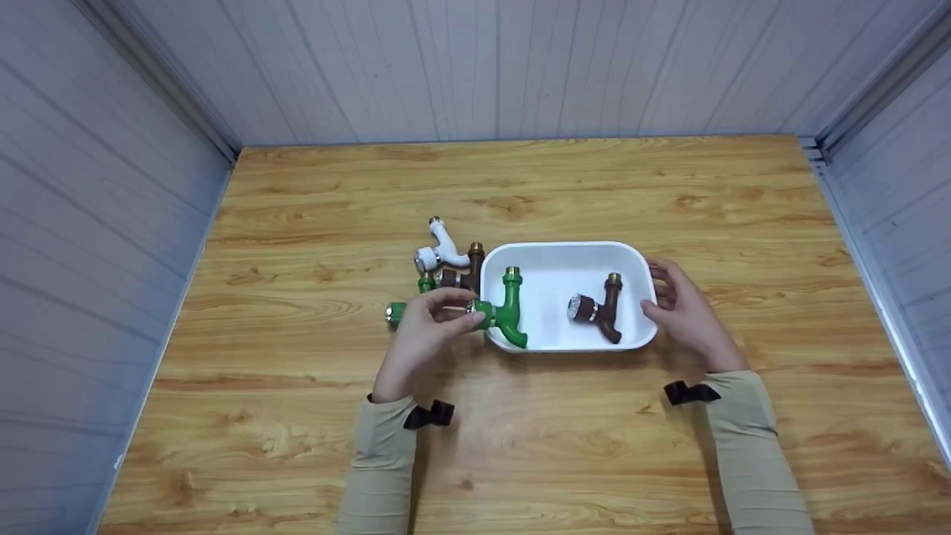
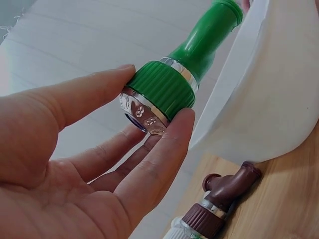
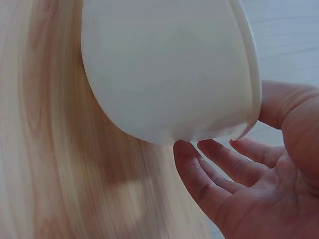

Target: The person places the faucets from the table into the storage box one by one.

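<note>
Thumb and fingers of my left hand (image 1: 425, 334) pinch the knob of a green tap (image 1: 511, 305), whose body is over the left end of a white tray (image 1: 553, 327). In the left wrist view the green knob (image 2: 162, 87) is between thumb and fingers. My right hand (image 1: 687, 312) holds the tray's right end, thumb over the rim and fingers outside. The right wrist view shows the fingers (image 3: 199, 184) against the tray's outer wall (image 3: 169, 74). Inside the tray, toward the right, lies a dark brown tap (image 1: 609, 308).
Left of the tray, on the wooden table (image 1: 297, 416), lie a white tap (image 1: 446, 249), a brown tap (image 1: 475, 267) against or close to the tray, and another green tap (image 1: 397, 313) partly behind my left hand. Pale panel walls (image 1: 498, 74) stand around the table's back and sides.
</note>
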Available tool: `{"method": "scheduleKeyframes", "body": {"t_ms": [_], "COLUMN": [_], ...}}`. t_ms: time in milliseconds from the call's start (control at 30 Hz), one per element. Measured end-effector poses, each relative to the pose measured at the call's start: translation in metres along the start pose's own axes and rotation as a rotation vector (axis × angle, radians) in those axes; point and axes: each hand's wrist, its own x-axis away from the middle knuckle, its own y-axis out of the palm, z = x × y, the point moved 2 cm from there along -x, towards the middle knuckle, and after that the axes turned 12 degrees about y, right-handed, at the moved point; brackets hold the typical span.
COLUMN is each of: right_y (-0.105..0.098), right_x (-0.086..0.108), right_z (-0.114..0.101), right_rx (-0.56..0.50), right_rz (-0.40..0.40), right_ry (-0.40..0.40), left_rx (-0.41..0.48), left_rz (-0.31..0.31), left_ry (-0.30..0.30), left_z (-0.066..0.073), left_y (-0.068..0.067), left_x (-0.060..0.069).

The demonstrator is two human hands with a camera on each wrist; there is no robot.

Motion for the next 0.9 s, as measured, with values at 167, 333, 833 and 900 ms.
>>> {"method": "scheduleKeyframes", "body": {"t_ms": [167, 333, 833, 900], "right_y": [0.001, 0.000, 0.005, 0.005], "right_x": [0.001, 0.001, 0.014, 0.014], "right_z": [-0.001, -0.001, -0.027, -0.027], "right_rx": [-0.005, -0.019, 0.015, 0.005], "right_rz": [-0.003, -0.004, -0.010, -0.012], "right_ry": [0.003, 0.011, 0.000, -0.004], "left_rx": [-0.010, 0.003, -0.018, -0.020], "left_rz": [-0.012, -0.027, -0.061, -0.067], "left_ry": [-0.002, 0.012, 0.025, 0.032], "left_z": [-0.002, -0.002, -0.002, -0.003], "left_y": [0.007, 0.012, 0.027, 0.029], "left_x": [-0.003, -0.005, -0.010, -0.011]}}
